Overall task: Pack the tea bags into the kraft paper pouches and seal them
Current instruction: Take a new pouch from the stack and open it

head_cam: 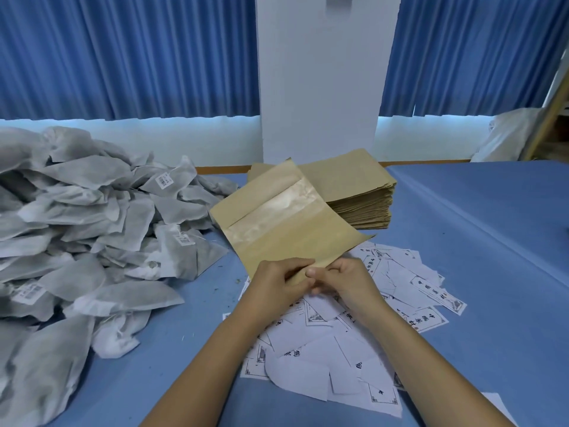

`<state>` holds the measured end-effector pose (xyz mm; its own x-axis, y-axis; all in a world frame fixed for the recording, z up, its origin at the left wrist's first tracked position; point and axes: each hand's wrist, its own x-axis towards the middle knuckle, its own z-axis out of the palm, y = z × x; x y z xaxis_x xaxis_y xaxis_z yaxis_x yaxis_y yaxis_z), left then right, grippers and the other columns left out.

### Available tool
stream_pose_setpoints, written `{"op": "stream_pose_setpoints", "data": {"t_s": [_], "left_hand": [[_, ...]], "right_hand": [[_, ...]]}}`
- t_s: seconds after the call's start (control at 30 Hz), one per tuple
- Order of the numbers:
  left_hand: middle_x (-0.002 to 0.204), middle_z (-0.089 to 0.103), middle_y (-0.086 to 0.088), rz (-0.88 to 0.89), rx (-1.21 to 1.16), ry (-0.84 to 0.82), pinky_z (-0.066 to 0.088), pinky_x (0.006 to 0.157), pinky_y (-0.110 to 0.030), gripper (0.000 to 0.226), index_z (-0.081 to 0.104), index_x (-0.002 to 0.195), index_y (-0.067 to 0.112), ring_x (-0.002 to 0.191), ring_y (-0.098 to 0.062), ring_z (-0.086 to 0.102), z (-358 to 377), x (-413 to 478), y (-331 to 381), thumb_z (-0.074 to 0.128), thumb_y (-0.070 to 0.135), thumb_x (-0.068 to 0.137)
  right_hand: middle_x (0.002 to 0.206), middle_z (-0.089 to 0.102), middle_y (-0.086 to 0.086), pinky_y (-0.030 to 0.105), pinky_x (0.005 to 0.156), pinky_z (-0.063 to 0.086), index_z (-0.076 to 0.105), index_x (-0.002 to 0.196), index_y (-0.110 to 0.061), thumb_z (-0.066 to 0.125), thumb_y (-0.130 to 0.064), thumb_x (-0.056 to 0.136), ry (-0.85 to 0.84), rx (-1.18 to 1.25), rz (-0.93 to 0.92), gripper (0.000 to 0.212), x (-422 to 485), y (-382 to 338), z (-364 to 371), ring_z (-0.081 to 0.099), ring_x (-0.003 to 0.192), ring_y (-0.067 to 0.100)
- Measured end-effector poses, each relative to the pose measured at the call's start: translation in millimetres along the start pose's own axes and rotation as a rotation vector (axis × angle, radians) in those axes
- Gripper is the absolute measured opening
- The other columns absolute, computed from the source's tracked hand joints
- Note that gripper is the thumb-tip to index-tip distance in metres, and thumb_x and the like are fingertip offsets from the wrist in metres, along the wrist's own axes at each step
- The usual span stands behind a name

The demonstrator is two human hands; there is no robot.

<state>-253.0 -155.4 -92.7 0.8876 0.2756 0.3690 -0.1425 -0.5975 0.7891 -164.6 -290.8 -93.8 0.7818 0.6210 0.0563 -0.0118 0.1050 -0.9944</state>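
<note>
2 hands on 1 kraft pouch (277,220) right now: the left hand (278,283) and the right hand (349,283) meet at its near edge. Both pinch the paper with curled fingers. The pouch tilts up and away from the person, with 1 clear window strip across its face, lifted above the blue table (477,241).

Just behind it sits 1 stack of flat pouches (361,195), too many to count. To the left sprawls 1 big heap of grey-white tea bags (77,226), dozens at least, several showing small white tags. Under the forearms lie overlapping printed paper labels (338,349), count unclear. At the back hang 2 blue curtains (123,57), split by 1 white pillar (320,72).
</note>
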Motion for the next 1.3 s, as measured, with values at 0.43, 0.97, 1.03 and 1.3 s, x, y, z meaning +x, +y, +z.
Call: {"op": "stream_pose_setpoints", "data": {"t_s": [0.43, 0.97, 1.03, 1.3], "left_hand": [[0.099, 0.074, -0.006, -0.27, -0.565, -0.126, 0.053, 0.081, -0.019, 0.018, 0.074, 0.102, 0.012, 0.095, -0.017, 0.07, -14, 0, 5, 0.069, 0.01, 0.084], [0.09, 0.075, 0.0, -0.27, -0.455, -0.132, 0.048, 0.069, -0.014, 0.022, 0.077, 0.099, 0.017, 0.081, -0.006, 0.067, -23, 0, 7, 0.057, 0.009, 0.092], [0.073, 0.072, 0.014, -0.199, -0.219, -0.072, 0.042, 0.061, -0.006, 0.027, 0.077, 0.095, 0.019, 0.065, 0.006, 0.061, -21, 0, 9, 0.053, 0.007, 0.094], [0.075, 0.064, 0.007, 0.1, 0.138, 0.08, 0.042, 0.064, -0.011, 0.014, 0.076, 0.079, 0.015, 0.074, -0.004, 0.057, -10, -2, 20, 0.069, 0.003, 0.081]], "right_hand": [[0.08, 0.073, 0.014, 0.025, 0.072, 0.056, 0.069, 0.086, 0.001, 0.055, -0.01, 0.093, -0.123, 0.003, -0.098, 0.019, -4, -3, 0, 0.069, 0.074, 0.022], [0.072, 0.069, 0.011, 0.029, 0.072, 0.052, 0.064, 0.078, -0.004, 0.053, -0.006, 0.094, -0.118, -0.05, -0.127, 0.019, -6, -7, 2, 0.063, 0.071, 0.023], [0.071, 0.068, 0.013, 0.031, 0.072, 0.051, 0.062, 0.08, 0.002, 0.051, -0.002, 0.095, -0.113, -0.063, -0.122, 0.019, -7, -7, 4, 0.063, 0.069, 0.025], [0.054, 0.063, 0.005, 0.019, 0.05, 0.052, 0.057, 0.062, 0.0, 0.047, 0.011, 0.087, 0.047, -0.104, -0.113, 0.029, -11, -13, 15, 0.063, 0.053, 0.016]]}}
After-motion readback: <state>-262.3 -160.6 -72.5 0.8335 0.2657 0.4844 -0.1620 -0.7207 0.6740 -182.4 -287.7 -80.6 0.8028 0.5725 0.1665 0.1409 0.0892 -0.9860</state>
